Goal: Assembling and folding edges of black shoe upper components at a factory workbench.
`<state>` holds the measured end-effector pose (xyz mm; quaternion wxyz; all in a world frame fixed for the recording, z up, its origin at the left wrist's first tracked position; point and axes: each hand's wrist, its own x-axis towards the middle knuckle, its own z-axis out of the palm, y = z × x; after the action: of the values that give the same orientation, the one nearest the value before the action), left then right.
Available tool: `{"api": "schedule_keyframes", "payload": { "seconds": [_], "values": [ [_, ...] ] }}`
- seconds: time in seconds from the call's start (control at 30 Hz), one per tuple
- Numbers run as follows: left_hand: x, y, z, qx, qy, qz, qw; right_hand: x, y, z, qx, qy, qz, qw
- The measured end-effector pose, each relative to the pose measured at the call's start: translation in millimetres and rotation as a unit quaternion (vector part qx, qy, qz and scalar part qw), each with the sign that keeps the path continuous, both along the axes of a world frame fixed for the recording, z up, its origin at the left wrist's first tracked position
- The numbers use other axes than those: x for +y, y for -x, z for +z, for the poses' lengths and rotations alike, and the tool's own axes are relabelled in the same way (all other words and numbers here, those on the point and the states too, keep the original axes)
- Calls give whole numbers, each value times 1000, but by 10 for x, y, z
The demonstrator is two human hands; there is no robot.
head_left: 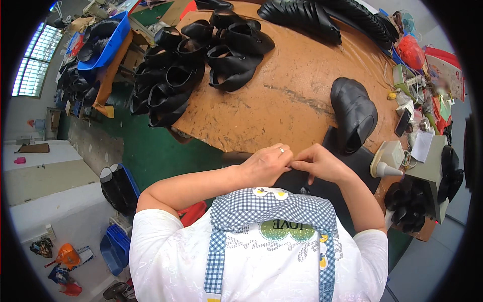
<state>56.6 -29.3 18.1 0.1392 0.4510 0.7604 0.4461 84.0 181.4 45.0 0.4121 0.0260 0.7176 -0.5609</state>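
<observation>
My left hand (269, 163), with a ring on one finger, and my right hand (322, 163) meet at the near edge of the table. Their fingertips are pinched together on a black piece (292, 180), mostly hidden by the hands and my apron; its exact kind does not show. Under and beside my right hand lies a flat black sheet (365, 168). Beyond that hand, a stack of nested black shoe uppers (352, 110) rests on the brown-topped table (282, 110). To its right is a white bottle with a pointed nozzle (388, 160).
Many formed black shoe uppers (186, 75) stand at the table's far left. Long rows of nested uppers (302, 20) lie along the far edge. Clutter with a phone (403, 123) lines the right side. A blue crate (108, 43) stands at the far left.
</observation>
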Motion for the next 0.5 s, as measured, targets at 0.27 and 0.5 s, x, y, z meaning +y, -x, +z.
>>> {"api": "schedule_keyframes", "payload": {
  "seconds": [0.27,0.5],
  "values": [
    [-199,153,175,-272,53,-29,960,75,-25,198,28,-9,-3,1000],
    [7,66,51,-36,20,-4,999,-53,7,59,28,-28,6,999]
  ]
}}
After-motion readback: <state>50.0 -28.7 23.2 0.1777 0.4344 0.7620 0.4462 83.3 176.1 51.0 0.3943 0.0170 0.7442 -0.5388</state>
